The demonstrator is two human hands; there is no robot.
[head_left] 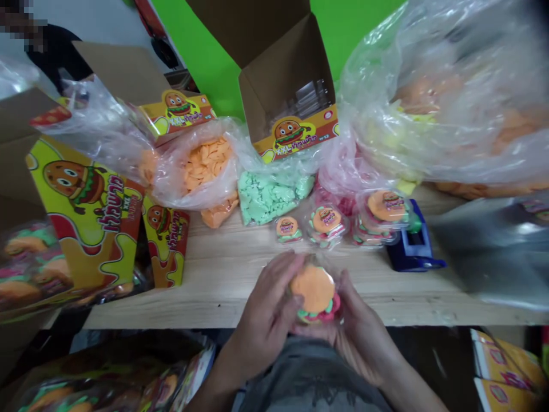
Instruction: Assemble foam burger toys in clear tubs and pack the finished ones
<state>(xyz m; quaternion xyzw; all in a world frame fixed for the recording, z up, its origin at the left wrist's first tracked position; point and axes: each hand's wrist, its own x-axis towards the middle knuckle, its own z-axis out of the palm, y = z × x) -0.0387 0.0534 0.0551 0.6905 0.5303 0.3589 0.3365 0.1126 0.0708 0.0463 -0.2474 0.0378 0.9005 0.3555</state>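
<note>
Between my two hands is a marshmallow burger in a clear plastic pack point(315, 290), with an orange bun top and green and red layers. My left hand point(274, 303) wraps its left side, fingers across the top edge. Against its right and lower side my right hand point(354, 320) is closed, the palm partly hidden underneath. Just beyond the hands stand several packed burgers with round labels: a small one point(287, 229), a middle pack point(326, 224) and a stack point(384, 217) at the right. A blue tape dispenser point(414, 246) sits beside that stack.
Bags of orange pieces point(208, 166), green pieces point(274, 191) and pink pieces point(338, 177) line the table's back. A large clear bag point(450, 97) bulges at right. Printed burger boxes point(86, 212) stand left; an open display box point(287, 103) is behind. A person point(55, 51) is at upper left.
</note>
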